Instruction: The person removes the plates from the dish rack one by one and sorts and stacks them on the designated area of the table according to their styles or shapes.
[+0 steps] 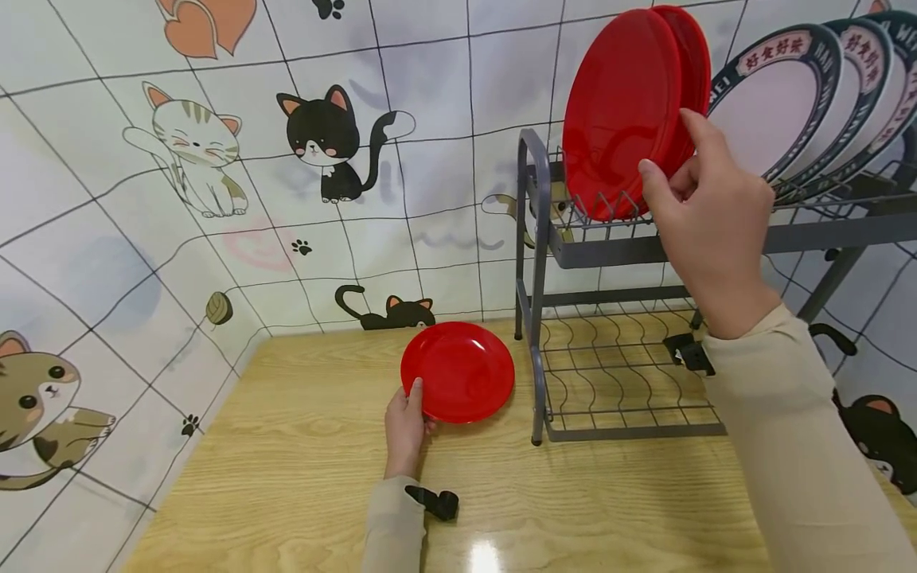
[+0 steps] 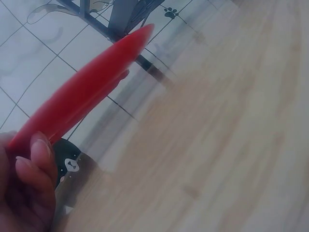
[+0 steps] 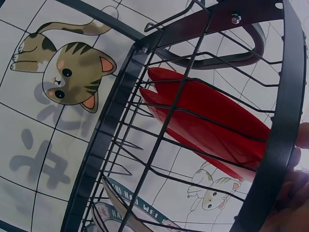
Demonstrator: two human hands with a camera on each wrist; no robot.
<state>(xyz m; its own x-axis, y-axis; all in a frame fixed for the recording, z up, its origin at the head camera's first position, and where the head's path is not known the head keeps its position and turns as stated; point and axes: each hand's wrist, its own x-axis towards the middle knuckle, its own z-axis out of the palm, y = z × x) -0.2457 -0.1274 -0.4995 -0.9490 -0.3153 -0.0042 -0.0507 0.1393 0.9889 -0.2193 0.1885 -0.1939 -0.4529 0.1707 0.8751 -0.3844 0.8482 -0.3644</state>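
My left hand (image 1: 406,426) holds a round red plate (image 1: 462,374) by its near left rim, with the thumb on top and curled fingers underneath. In the left wrist view, the red plate (image 2: 87,87) shows edge-on above the wooden surface. At upper right, my right hand (image 1: 716,191) pinches the right rim of the front red plate (image 1: 619,119), which stands on edge in the rack's top tier. A second red plate (image 1: 688,48) stands just behind it. In the right wrist view, red plates (image 3: 207,121) show through the wires, with blurred fingers (image 3: 289,193) at the right edge.
The grey two-tier dish rack (image 1: 540,286) stands on the wooden tabletop (image 1: 286,461) against a cat-patterned tiled wall (image 1: 444,159). Several white plates (image 1: 774,103) with dark green lettered rims lean in the top tier, right of the red ones. The wire lower tier (image 1: 609,374) lies beneath.
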